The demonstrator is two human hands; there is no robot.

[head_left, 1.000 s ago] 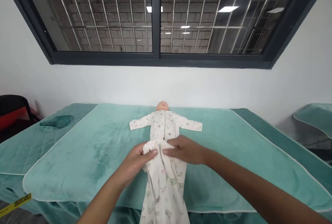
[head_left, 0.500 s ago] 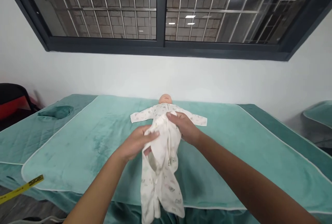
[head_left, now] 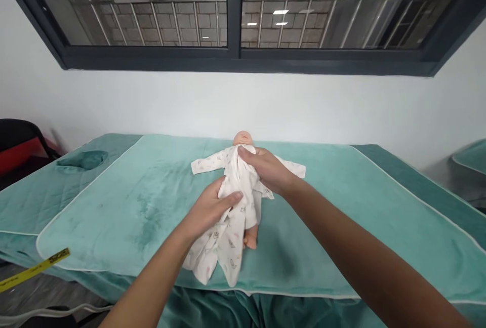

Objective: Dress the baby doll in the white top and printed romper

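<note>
A pair of white printed baby pants [head_left: 231, 232] hangs bunched between my two hands, its legs draping toward the bed's near edge. My left hand [head_left: 212, 206] pinches the cloth at the middle, thumb on top. Farther up, my right hand [head_left: 264, 166] grips the upper end of the pants with the thumb over it. Beneath them a baby doll [head_left: 243, 138] lies on its back, head toward the wall, in a white printed top [head_left: 208, 162] with sleeves spread. The doll's bare feet [head_left: 250, 237] show at the right of the pants; most of its body is hidden.
The bed has a light green plush cover [head_left: 334, 227] with white piping, and a face hole [head_left: 81, 160] at the left. Behind it stand a white wall and a barred window [head_left: 239, 59]. A yellow strap [head_left: 34, 270] and a red-black chair [head_left: 23, 153] are at the left.
Both hands stay on the pants and have moved up slightly in view. The legs of the pants have swung left and up, uncovering the doll's feet.
</note>
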